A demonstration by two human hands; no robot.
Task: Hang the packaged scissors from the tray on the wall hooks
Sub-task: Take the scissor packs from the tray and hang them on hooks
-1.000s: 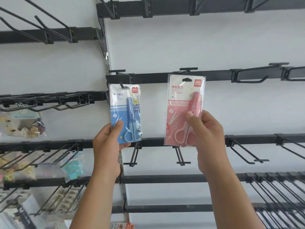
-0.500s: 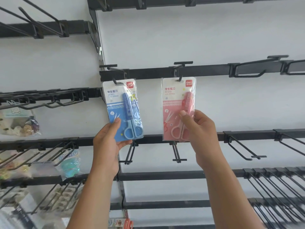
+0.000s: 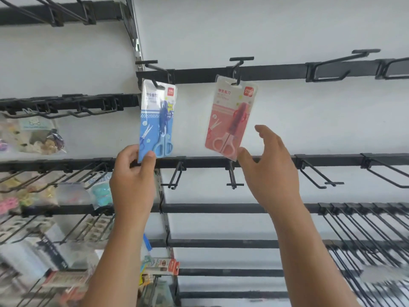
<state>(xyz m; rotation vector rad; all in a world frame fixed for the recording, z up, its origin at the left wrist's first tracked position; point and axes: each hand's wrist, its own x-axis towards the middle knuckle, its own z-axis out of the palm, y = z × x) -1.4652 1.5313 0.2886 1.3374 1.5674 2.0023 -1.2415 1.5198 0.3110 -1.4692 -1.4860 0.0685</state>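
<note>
A blue pack of scissors (image 3: pixel 156 120) hangs by its top hole on the left wall hook (image 3: pixel 155 73), and my left hand (image 3: pixel 132 171) pinches its bottom left corner. A pink pack of scissors (image 3: pixel 231 117) hangs tilted on the neighbouring hook (image 3: pixel 238 67). My right hand (image 3: pixel 265 167) is just below and to the right of it, fingers spread, with the thumb near the pack's bottom corner and nothing in its grip. The tray is out of view.
Black rails (image 3: pixel 276 73) with many bare hooks run across the white wall, dense at the lower right (image 3: pixel 365 229). Bagged trinkets (image 3: pixel 31 136) and other packs (image 3: pixel 161 265) hang at the left and below.
My right hand has let go of the pink pack, which now hangs from its hook and swings aslant. The blue pack sits on its hook, still held. The view has tilted upward.
</note>
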